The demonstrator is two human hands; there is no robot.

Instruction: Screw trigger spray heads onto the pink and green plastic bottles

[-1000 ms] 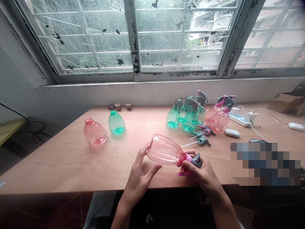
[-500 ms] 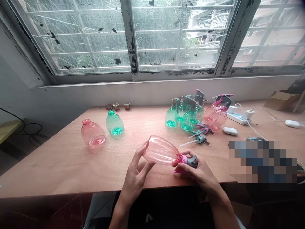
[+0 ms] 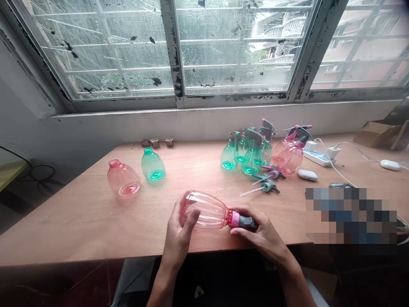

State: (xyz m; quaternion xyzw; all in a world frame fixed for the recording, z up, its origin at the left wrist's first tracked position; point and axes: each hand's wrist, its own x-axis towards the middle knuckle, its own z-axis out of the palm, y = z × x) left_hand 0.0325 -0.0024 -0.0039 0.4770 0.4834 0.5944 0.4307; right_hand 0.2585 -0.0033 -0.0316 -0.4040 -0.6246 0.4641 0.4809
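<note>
A clear pink spray bottle (image 3: pixel 209 209) lies sideways between my hands above the front of the table, its base to the left. My left hand (image 3: pixel 179 232) wraps round the base, thumb across the near side. At the other end, my right hand (image 3: pixel 260 230) closes around the pink collar and dark grey spray head (image 3: pixel 246 221). The collar sits on the bottle's neck. Two loose spray heads, one with a pink collar (image 3: pixel 274 174) and one with a green collar (image 3: pixel 266 186), lie beyond my right hand with their tubes pointing left.
On the left stand an open pink bottle (image 3: pixel 123 179) and an open green bottle (image 3: pixel 153 165). Several green spray bottles (image 3: pixel 229 155) and pink ones (image 3: pixel 289 158) cluster at the back. A power strip (image 3: pixel 319 157), white case (image 3: pixel 307 175) and cardboard box (image 3: pixel 380 133) are on the right.
The pink spray bottle has shifted left and lies more level and rolled about its length. My left hand has closed further round its base; my right hand has followed leftward.
</note>
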